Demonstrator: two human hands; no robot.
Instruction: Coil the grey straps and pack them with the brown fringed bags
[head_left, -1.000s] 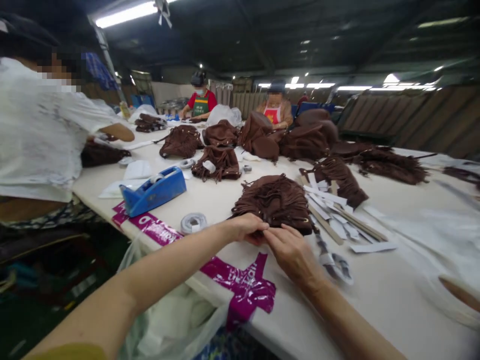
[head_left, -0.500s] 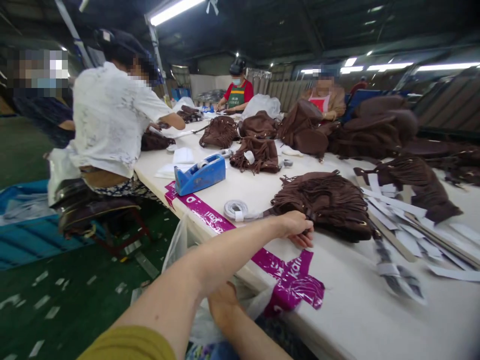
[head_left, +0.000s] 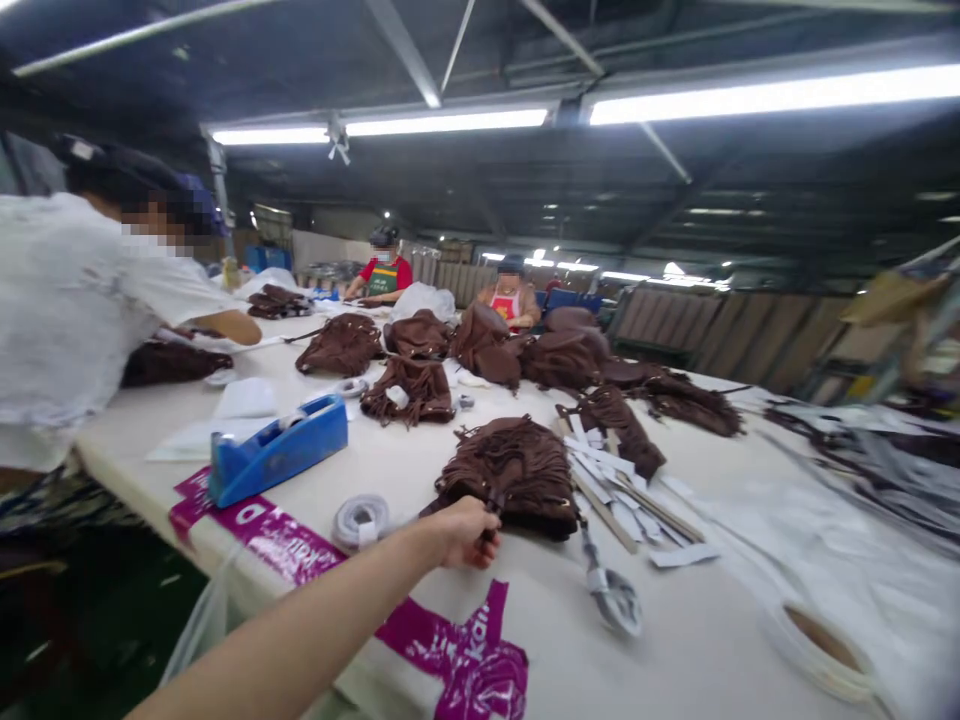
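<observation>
My left hand [head_left: 466, 532] reaches in from the lower left, its fingers closed on the near edge of a dark brown fringed bag [head_left: 517, 460]. The bag lies on the white table, with small gold-coloured metal fittings along its edge. The exact part inside my fingers is partly hidden. Beside the bag on the left sits a coiled strap in pale wrapping [head_left: 360, 522]. Another wrapped strap end [head_left: 616, 600] extends from its right side. My right hand is out of view.
A blue tape dispenser [head_left: 281, 448] stands at left near purple printed tape [head_left: 289, 545] along the table edge. Paper strips [head_left: 637, 505] lie right of the bag, with a tape roll [head_left: 825, 645] farther right. More brown bags [head_left: 409, 390] and several co-workers are beyond.
The view has swung right and up, so the table and people appear farther left. My right hand has left the view. My left hand keeps its hold on the bag.
</observation>
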